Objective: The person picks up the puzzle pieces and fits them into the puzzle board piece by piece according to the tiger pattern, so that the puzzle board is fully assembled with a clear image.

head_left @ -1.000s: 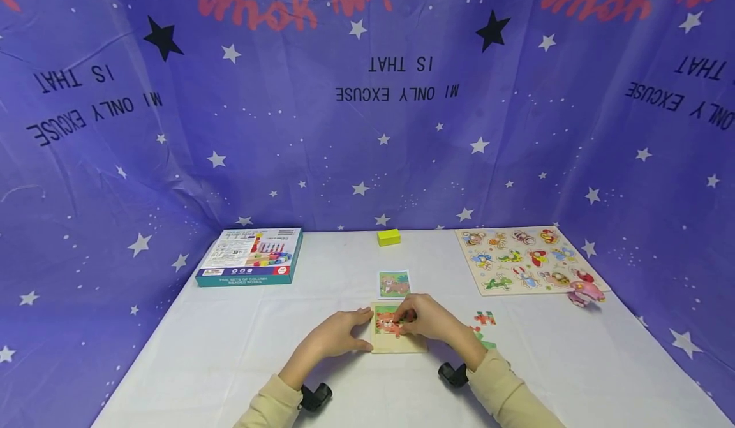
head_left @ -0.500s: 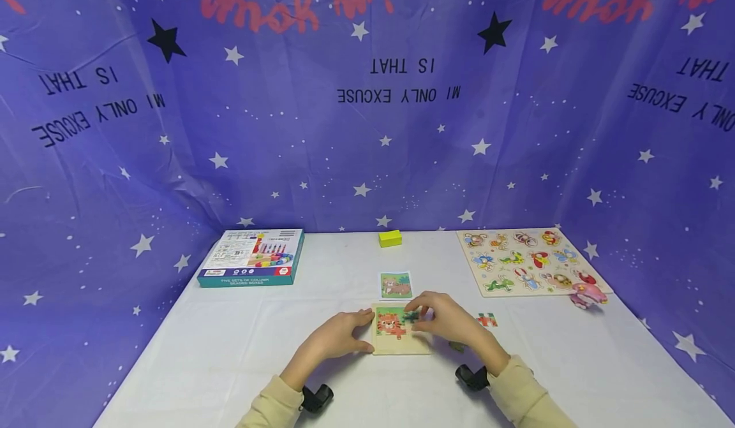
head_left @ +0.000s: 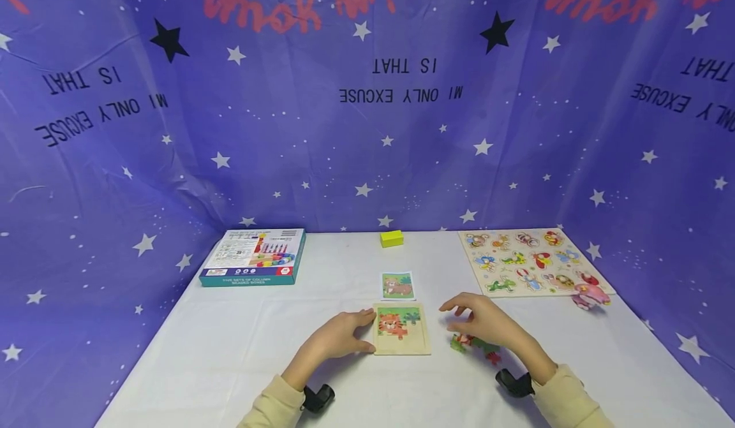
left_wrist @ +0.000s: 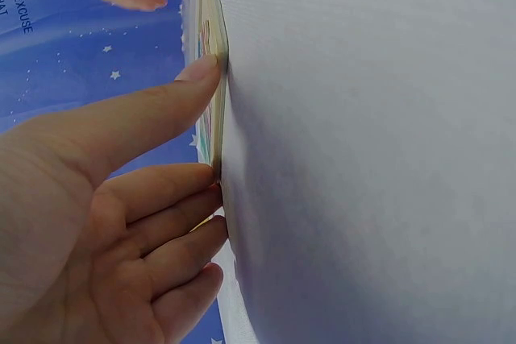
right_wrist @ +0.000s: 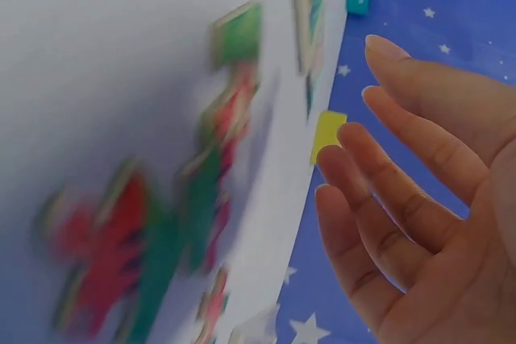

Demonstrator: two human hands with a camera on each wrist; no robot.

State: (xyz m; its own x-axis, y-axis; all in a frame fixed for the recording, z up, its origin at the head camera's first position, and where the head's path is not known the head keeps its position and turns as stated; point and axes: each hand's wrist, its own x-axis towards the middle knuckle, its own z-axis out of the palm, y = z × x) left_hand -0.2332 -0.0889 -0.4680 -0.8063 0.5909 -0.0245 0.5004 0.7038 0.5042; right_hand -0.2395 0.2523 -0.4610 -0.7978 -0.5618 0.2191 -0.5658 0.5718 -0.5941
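Observation:
My left hand [head_left: 341, 334] rests at the left edge of a small wooden puzzle tray [head_left: 425, 331], thumb and fingertips against its side. In the left wrist view the fingers [left_wrist: 173, 187] look nearly straight where they touch the rim. The tray holds several joined pieces of a tiger picture [head_left: 393, 324], with a dark green piece [head_left: 412, 317] at its upper right. Right of the tray, my right hand [head_left: 485, 319] is above the table with loosely bent fingers and nothing in them. Several loose jigsaw pieces [head_left: 492, 356] lie below it, partly hidden; they look blurred in the right wrist view.
A picture card [head_left: 397, 286] lies just beyond the tray, and a yellow block [head_left: 392, 239] farther back. A boxed bead set [head_left: 252, 259] is at back left. A wooden insect puzzle board [head_left: 531, 262] is at back right, with a pink toy [head_left: 591, 295] at its near corner.
My right hand first worked over the tray, then held a dark green piece at its upper right. That piece now lies in the tray, and the hand has moved right, over the loose pieces.

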